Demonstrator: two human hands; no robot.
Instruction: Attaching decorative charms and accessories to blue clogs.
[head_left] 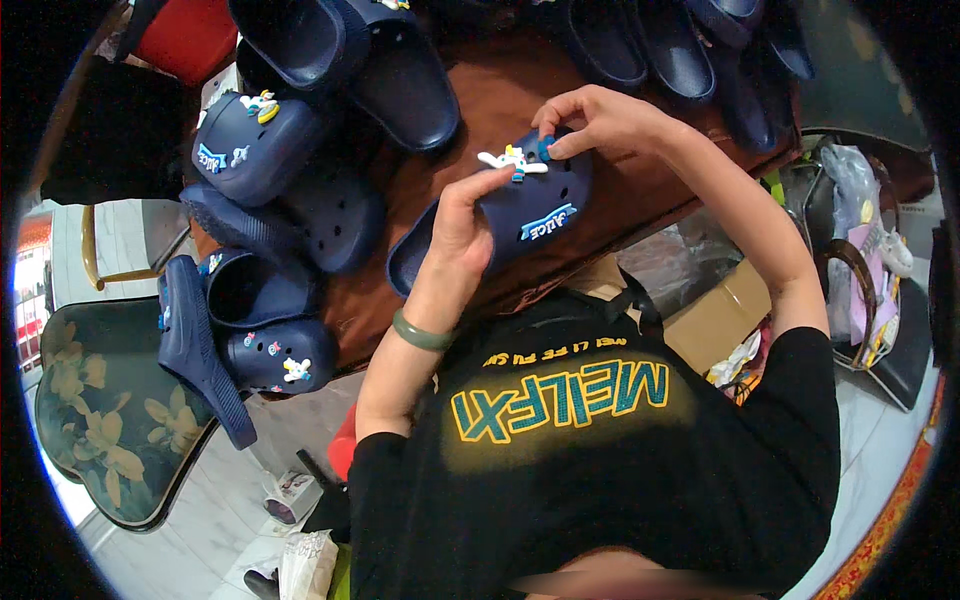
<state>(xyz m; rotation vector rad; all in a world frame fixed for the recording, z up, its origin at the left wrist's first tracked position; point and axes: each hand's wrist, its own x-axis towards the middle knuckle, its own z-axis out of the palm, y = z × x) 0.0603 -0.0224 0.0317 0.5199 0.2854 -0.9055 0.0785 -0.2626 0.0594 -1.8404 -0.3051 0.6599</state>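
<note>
A navy clog (515, 215) with ventilation holes lies at a slant on the brown cloth in front of me. My left hand (465, 215) grips it; the thumb lies by a white cartoon charm (520, 162) on its upper, and the other fingers are mostly hidden by the clog. Lower on the upper sits a blue-and-white lettered charm (548, 222). At the toe end, my right hand (590, 120) pinches a small blue charm (546, 149) between thumb and fingertips, close against the clog's surface.
Navy clogs with charms (250, 150) are piled at the left of the brown-covered table (490, 75). More navy footwear (680, 50) lies along the far right. A floral-patterned chair (110, 420) stands at lower left. A cardboard box (720, 315) and plastic bags (850, 190) are on the right.
</note>
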